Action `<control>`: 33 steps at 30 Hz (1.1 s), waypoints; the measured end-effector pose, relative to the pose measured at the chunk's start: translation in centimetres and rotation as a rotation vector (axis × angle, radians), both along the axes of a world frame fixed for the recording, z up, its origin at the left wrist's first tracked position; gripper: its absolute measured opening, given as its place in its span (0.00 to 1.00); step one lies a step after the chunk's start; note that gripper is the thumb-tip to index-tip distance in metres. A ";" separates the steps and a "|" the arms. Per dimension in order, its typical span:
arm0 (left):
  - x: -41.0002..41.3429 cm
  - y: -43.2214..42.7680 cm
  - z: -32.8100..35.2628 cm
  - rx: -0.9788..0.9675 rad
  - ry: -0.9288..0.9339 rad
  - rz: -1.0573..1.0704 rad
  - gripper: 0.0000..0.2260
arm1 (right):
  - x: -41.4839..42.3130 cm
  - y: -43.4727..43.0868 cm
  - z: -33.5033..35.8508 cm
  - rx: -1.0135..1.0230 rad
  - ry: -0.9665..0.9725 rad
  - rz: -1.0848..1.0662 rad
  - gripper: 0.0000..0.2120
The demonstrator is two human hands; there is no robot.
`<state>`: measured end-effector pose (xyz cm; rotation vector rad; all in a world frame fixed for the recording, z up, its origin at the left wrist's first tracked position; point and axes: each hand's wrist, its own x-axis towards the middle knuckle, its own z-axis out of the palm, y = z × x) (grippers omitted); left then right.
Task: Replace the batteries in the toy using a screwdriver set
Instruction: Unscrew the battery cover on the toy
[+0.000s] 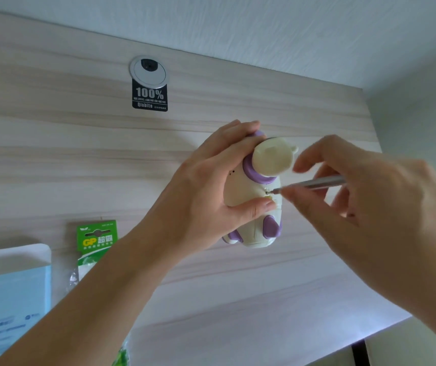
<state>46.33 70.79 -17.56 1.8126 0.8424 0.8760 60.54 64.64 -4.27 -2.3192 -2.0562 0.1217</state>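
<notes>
Two hands share the job. The left hand (pixel 211 186) curls its fingers and thumb round the toy (pixel 240 186), near the far right corner of the table (pixel 53 154). The right hand (pixel 364 207) pinches the thin screwdriver (pixel 314 182) in its fingertips. The screwdriver lies almost flat and points left. Its tip sits on a small screw (pixel 268 192) on the toy's body, so I think the right hand turns next.

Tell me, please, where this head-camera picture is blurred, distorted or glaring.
Head view: the fingertips of the right hand and the screwdriver are smeared by motion; the toy in the left hand is fairly sharp; the wide lens bows the desk edges; pale glare washes its near right corner; the blue box is soft.
</notes>
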 end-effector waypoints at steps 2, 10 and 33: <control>0.0 0.0 0.0 0.006 -0.003 -0.001 0.32 | -0.3 -0.2 0.3 -0.012 0.020 0.014 0.06; -0.2 0.1 0.0 -0.007 -0.002 -0.003 0.32 | 0.2 -0.3 0.0 0.006 -0.035 -0.043 0.19; -0.3 -0.1 0.1 -0.005 0.025 -0.017 0.30 | 0.5 -0.3 -1.0 0.031 0.044 -0.018 0.20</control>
